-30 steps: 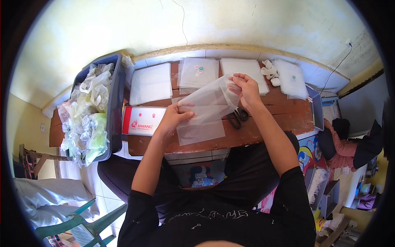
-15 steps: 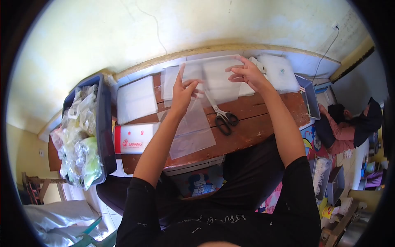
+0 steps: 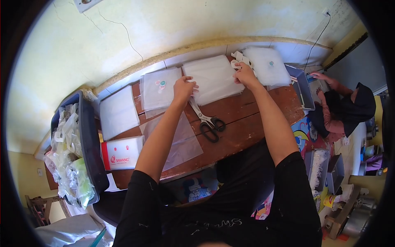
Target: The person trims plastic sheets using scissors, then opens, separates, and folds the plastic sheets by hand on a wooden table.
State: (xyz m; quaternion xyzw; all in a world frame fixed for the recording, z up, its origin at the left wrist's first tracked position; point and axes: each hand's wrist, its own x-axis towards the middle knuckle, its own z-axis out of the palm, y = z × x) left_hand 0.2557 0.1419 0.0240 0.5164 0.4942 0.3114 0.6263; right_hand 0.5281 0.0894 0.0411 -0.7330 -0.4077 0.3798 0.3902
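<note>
A stack of clear plastic sheets (image 3: 213, 78) lies at the middle of the brown wooden table, between my hands. My left hand (image 3: 185, 89) is closed at the stack's left edge, its fingers curled on a plastic sheet. At the right edge, my right hand (image 3: 245, 77) has thumb and fingers closed on the sheet too. Black-handled scissors (image 3: 208, 122) lie near my left hand, blades toward the stack. To the left, another pile of plastic sheets (image 3: 158, 92) carries small round stickers (image 3: 163, 83). One thin clear sheet (image 3: 181, 138) lies flat under my left forearm.
A dark bin (image 3: 94, 152) full of plastic packaging stands left. Beside it are a white stack (image 3: 119, 113) and a red-and-white pack (image 3: 123, 153). White tape-like pieces (image 3: 242, 58), another plastic stack (image 3: 267, 68) and a grey tray (image 3: 303, 88) stand right. Another person (image 3: 347, 105) sits beyond.
Both hands have lowered from holding a clear sheet stretched up above the table to the middle stack. The stickered pile, covered before, now shows. My view has shifted slightly.
</note>
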